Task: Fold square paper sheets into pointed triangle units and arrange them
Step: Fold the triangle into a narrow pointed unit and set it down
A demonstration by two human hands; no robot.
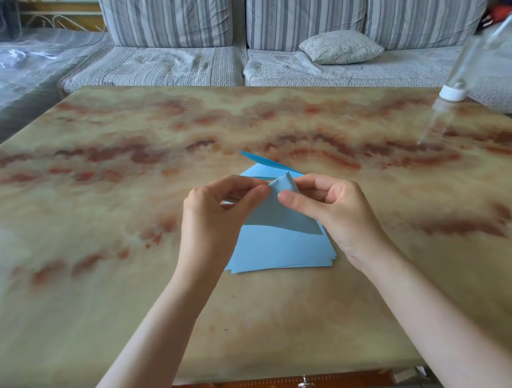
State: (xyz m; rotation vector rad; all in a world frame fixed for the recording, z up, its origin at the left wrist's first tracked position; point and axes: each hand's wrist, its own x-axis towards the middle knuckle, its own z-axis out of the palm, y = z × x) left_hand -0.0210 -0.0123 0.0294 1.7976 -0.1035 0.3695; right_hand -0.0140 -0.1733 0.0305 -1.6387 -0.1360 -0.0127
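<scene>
A light blue paper sheet (276,215), partly folded to a point at its top, is held above the table between both hands. My left hand (217,218) pinches its upper left edge with thumb and fingertips. My right hand (326,209) pinches the right side near the tip, thumb on the front. Below it a stack of blue square sheets (281,253) lies flat on the table. Behind the hands a folded blue piece (264,162) lies on the table with a pointed corner raised.
The marbled table (129,234) spreads wide around the paper. An upturned clear bottle with a white cap (453,91) stands at the far right. A striped sofa (235,27) with a cushion (339,48) runs behind the table.
</scene>
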